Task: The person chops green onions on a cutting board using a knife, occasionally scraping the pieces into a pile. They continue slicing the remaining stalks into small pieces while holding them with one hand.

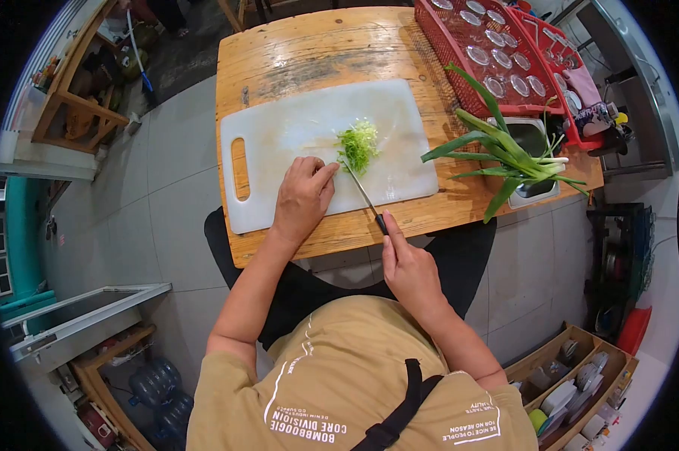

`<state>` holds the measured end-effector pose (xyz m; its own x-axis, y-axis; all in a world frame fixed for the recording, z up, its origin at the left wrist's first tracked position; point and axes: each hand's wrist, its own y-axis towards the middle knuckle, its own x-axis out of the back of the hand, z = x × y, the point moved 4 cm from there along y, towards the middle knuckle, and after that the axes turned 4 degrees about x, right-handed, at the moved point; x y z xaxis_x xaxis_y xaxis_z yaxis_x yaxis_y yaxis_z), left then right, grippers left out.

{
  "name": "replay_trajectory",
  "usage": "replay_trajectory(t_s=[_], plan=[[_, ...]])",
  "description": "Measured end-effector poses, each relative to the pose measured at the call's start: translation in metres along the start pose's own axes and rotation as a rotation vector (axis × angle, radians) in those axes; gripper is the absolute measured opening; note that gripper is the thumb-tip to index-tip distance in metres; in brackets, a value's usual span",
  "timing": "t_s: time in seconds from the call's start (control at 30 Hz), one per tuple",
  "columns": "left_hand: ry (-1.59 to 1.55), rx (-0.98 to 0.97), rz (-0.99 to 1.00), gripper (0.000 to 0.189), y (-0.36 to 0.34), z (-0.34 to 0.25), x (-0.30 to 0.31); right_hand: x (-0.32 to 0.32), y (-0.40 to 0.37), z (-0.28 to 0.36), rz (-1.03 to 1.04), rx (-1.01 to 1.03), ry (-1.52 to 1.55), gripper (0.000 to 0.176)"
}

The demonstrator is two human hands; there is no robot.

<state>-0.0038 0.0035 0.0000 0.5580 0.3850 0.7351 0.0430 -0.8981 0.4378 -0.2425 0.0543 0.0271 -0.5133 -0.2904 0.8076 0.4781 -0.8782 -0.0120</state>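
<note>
In the head view, a white cutting board with a handle slot lies on the wooden table. A small heap of chopped green onion sits right of its middle. My right hand grips a knife by its black handle, the blade pointing away and its tip at the near edge of the heap. On the board, left of the blade, my left hand has its fingers curled together close to the knife tip. Whatever lies under those fingertips is hidden.
Whole green onions lie across a metal container at the table's right edge. Behind them stands a red crate of upturned glasses. The wooden table extends beyond the board. Someone's legs show at the far upper left.
</note>
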Motion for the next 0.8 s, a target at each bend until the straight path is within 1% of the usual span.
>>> replay_trajectory(t_s=[0.07, 0.13, 0.27, 0.47, 0.53, 0.63, 0.8], plan=[[-0.002, 0.009, -0.028, 0.025, 0.003, 0.001, 0.003, 0.002, 0.003, -0.001, -0.009, 0.018, 0.053, 0.058], [-0.021, 0.008, -0.027, 0.020, 0.002, 0.000, 0.005, 0.004, -0.004, -0.009, -0.002, -0.057, 0.229, 0.055], [-0.010, -0.002, -0.063, 0.017, 0.000, 0.001, 0.001, 0.012, -0.007, -0.006, -0.014, -0.052, 0.238, 0.055], [-0.028, 0.016, -0.062, 0.017, -0.001, 0.002, 0.003, -0.003, 0.006, -0.002, -0.027, 0.025, 0.146, 0.057], [-0.004, 0.018, -0.048, 0.017, -0.001, 0.003, 0.001, -0.006, 0.008, -0.003, -0.074, 0.063, 0.115, 0.059], [-0.001, 0.025, -0.051, 0.017, -0.001, 0.004, 0.000, -0.005, 0.012, 0.003, -0.022, 0.046, 0.029, 0.060], [-0.018, 0.024, -0.057, 0.017, 0.001, 0.004, 0.002, 0.005, 0.014, 0.011, 0.000, 0.068, -0.110, 0.062]])
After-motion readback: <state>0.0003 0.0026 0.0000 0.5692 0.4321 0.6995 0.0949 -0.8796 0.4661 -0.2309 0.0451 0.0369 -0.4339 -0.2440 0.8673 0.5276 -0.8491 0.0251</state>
